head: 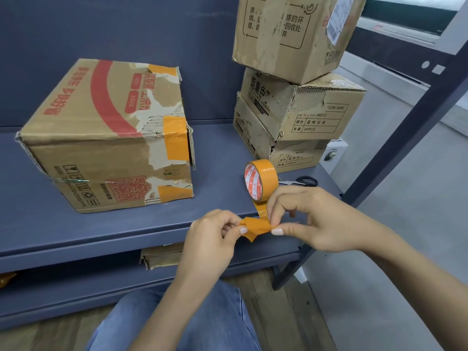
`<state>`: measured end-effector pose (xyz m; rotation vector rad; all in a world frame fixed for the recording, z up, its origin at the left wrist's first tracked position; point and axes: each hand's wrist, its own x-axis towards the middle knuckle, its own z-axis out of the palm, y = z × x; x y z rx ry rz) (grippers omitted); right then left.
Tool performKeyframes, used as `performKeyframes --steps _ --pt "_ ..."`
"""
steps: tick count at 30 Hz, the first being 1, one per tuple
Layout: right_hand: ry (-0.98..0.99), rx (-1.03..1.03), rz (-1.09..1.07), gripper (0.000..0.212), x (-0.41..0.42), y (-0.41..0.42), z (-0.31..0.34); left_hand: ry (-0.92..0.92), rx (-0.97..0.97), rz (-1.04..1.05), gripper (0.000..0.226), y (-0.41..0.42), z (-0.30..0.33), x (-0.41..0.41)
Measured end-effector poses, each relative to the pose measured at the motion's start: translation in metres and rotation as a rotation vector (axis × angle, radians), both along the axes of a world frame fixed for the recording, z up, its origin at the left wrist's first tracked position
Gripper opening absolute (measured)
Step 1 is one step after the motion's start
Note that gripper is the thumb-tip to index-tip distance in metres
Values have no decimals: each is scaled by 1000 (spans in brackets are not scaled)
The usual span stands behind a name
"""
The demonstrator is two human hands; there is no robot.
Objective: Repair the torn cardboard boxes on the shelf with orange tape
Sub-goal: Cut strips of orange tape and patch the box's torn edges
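Note:
A torn cardboard box (101, 138) with red print stands on the left of the blue shelf (126, 229); orange tape patches cover three spots along its right edge. The orange tape roll (260, 179) stands on edge near the shelf's front right. A strip of tape (254, 225) runs down from the roll. My left hand (215, 234) pinches the strip's free end, and my right hand (311, 219) pinches the strip just below the roll. Both hands hover over the shelf's front edge.
Three torn cardboard boxes (298, 105) are stacked at the back right of the shelf. Black-handled scissors (304, 181) lie behind the tape roll. A lower shelf holds another box (162, 254). The shelf's grey post (405, 127) slants at the right.

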<state>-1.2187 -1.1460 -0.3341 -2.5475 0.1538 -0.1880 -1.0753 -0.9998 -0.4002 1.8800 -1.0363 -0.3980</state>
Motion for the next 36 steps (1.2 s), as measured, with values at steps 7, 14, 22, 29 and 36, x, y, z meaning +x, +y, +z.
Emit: performKeyframes --steps 7,14,22,29,36 --pt "20 190 -133 4 -1 5 -7 -152 -49 97 13 1 -4 8" --pt "-9 752 -404 14 12 11 -3 -266 -29 136 10 -4 10 23" --pt "-95 710 -270 13 16 21 -1 -193 -80 137 13 -2 8 24" --pt "-75 655 -280 8 14 18 2 -57 -94 103 15 -4 7 23" --pt "-13 622 -139 29 8 14 4 146 -34 54 22 -2 7 22"
